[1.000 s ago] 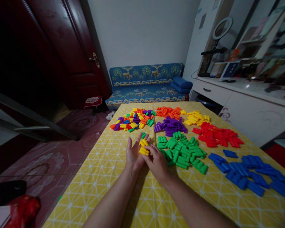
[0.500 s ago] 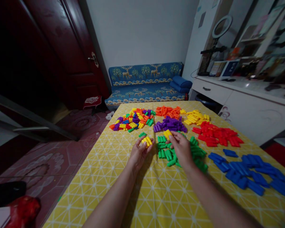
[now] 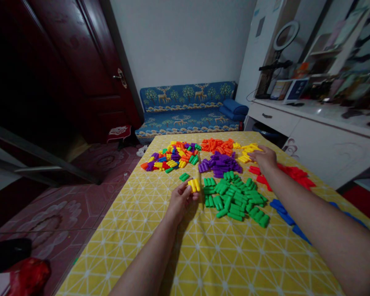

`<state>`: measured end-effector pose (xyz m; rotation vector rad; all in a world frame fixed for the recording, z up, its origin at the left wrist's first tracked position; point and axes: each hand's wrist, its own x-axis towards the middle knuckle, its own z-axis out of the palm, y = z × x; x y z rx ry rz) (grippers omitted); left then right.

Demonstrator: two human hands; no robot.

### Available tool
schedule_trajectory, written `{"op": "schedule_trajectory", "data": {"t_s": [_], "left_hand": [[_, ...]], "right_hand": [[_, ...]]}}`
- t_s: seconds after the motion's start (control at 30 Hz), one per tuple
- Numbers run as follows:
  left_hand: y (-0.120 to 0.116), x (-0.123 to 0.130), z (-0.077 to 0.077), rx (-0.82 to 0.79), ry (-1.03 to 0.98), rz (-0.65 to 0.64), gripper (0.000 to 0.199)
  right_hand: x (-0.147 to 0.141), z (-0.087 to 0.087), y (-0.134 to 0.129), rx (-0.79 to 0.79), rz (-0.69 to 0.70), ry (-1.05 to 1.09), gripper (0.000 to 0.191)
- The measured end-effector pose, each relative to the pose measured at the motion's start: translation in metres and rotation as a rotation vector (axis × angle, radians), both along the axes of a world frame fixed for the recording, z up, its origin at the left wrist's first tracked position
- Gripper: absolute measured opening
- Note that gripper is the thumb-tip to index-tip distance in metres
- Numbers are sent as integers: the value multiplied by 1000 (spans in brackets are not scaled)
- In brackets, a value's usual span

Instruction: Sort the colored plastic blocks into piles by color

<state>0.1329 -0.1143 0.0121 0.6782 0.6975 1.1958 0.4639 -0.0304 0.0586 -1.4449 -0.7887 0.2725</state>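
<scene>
My left hand (image 3: 181,200) pinches a yellow toy building block (image 3: 194,185) made of joined tubes, just above the table. A single green block (image 3: 184,176) lies beyond those fingers. Off to the far right, my right hand (image 3: 265,159) reaches over the yellow pile (image 3: 245,156), its fingers closed at a yellow block (image 3: 256,147) on the pile's near side. My fingertips there are partly lost against the yellow pieces. Between my hands spreads the green pile (image 3: 234,195), with the purple pile (image 3: 220,163) behind it.
A mixed-colour heap (image 3: 172,156) lies at the back left and orange blocks (image 3: 217,145) at the back. Red blocks (image 3: 299,176) and blue blocks (image 3: 282,209) are partly covered by my right arm. A patterned yellow cloth (image 3: 135,246) covers the table. A sofa (image 3: 188,117) stands behind.
My right hand has moved right and away from me, from above the green pile to the yellow pile, carrying a yellow block. My left hand stays nearly in place, its yellow block turned slightly.
</scene>
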Motion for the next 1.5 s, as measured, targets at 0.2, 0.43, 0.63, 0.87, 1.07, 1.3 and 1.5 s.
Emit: {"op": "schedule_trajectory", "data": {"t_s": [0.2, 0.43, 0.63, 0.87, 1.07, 1.3, 1.5], "left_hand": [[-1, 2, 0, 37, 15, 8, 60], [-2, -3, 0, 99, 116, -18, 40], [-3, 0, -2, 133, 166, 18, 35], [-1, 3, -4, 122, 168, 10, 33], [3, 4, -9, 118, 160, 9, 34], [6, -4, -5, 193, 201, 172, 28], [10, -18, 0, 175, 186, 357, 25]], "right_hand": [[-70, 4, -27, -41, 349, 39, 32], [-178, -16, -93, -228, 874, -245, 40], [-146, -22, -73, -160, 681, -292, 32], [-35, -13, -17, -259, 76, -351, 35], [-45, -2, -23, -170, 37, -322, 46], [-193, -28, -94, -39, 641, 64, 39], [-236, -55, -114, -89, 671, 57, 20]]}}
